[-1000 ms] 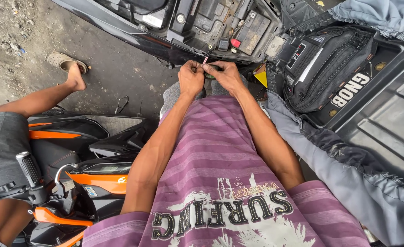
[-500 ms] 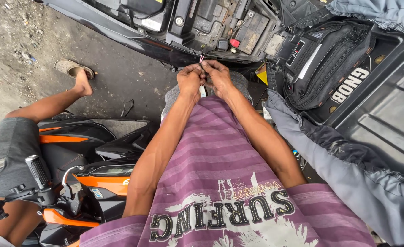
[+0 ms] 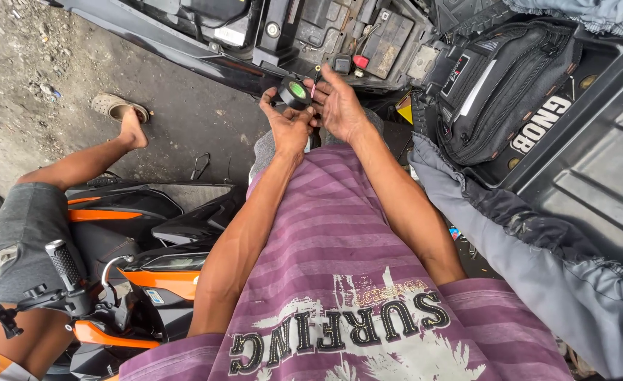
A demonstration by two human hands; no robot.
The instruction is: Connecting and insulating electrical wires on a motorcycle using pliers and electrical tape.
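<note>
Facing upward, tape roll point(image 3: 296, 91), hands point(image 3: 316, 113) gripping

A black tape roll point(image 3: 296, 92) now shows at the left hand point(image 3: 288, 124) fingertips. The right hand point(image 3: 339, 106) has opened, fingers spread beside it.

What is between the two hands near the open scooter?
In the head view, a black tape roll sits between the left hand and right hand.

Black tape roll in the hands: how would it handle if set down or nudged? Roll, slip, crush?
The tape roll is a round ring with a green core, so on edge it would probably roll; flat, likely stay put. It looks small between the left hand and right hand, so probably light. The wound body seems firm, unlikely to crush.
</note>
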